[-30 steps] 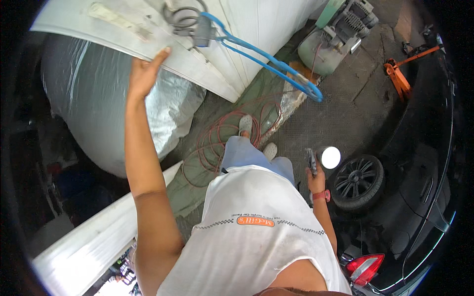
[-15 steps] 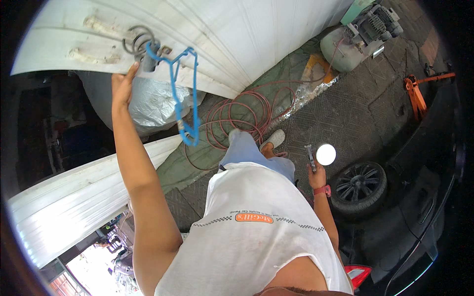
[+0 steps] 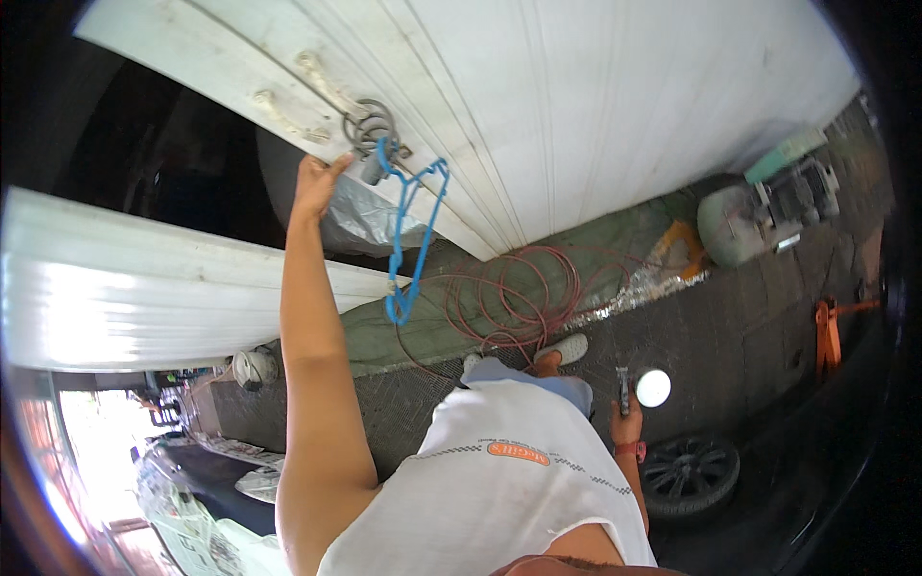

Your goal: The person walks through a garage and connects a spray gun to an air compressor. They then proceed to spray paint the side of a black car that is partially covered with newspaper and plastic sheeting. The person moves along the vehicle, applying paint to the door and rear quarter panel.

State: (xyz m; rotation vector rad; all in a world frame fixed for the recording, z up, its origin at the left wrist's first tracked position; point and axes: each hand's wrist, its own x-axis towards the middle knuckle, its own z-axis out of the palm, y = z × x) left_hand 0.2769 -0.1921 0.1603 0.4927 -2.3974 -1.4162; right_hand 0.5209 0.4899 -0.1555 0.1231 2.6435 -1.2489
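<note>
The left hand curls shut around the near edge of the white door, in front of the person. A firm grip, clear of the blue hanger hanging on the door, should work best. Well right of the door's edge, the right hand is closed on a gray tool.

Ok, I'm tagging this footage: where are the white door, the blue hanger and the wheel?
White door [image 3: 413, 86], head view: ribbed panel.
Blue hanger [image 3: 396, 261], head view: lower left side.
Wheel [image 3: 687, 468], head view: hub amid dark spokes.
</note>
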